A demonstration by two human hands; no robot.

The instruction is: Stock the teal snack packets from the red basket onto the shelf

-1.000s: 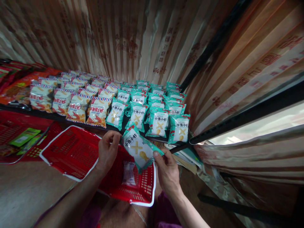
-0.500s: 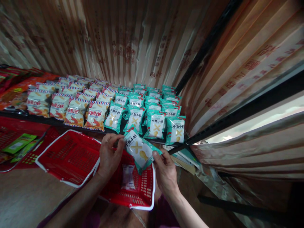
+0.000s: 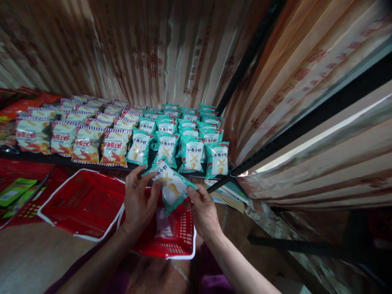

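A teal-and-white snack bag (image 3: 173, 187), tilted, is held over a red shopping basket (image 3: 185, 241). My right hand (image 3: 204, 210) pinches its lower right corner between thumb and fingers. At the bag's upper left edge is my left hand (image 3: 139, 196), fingers apart and curved; the fingertips overlap the edge, and I cannot tell how firmly they touch. Inside the basket lies a small pale package (image 3: 163, 223), partly covered by the bag. Behind the hands, matching teal snack bags (image 3: 192, 155) stand in rows on a black shelf (image 3: 200, 174).
White snack bags with red-and-blue edges (image 3: 114, 148) fill the shelf further left. Another red basket (image 3: 82, 204) stands beside the first, and green packets (image 3: 18, 192) lie in a red basket at far left. A black post (image 3: 245, 61) rises at right before pleated curtains (image 3: 294, 77).
The left fingers have spread from a pinch on the bag's corner. The bag has turned flatter, still in the right hand. The whole view has shifted a little.
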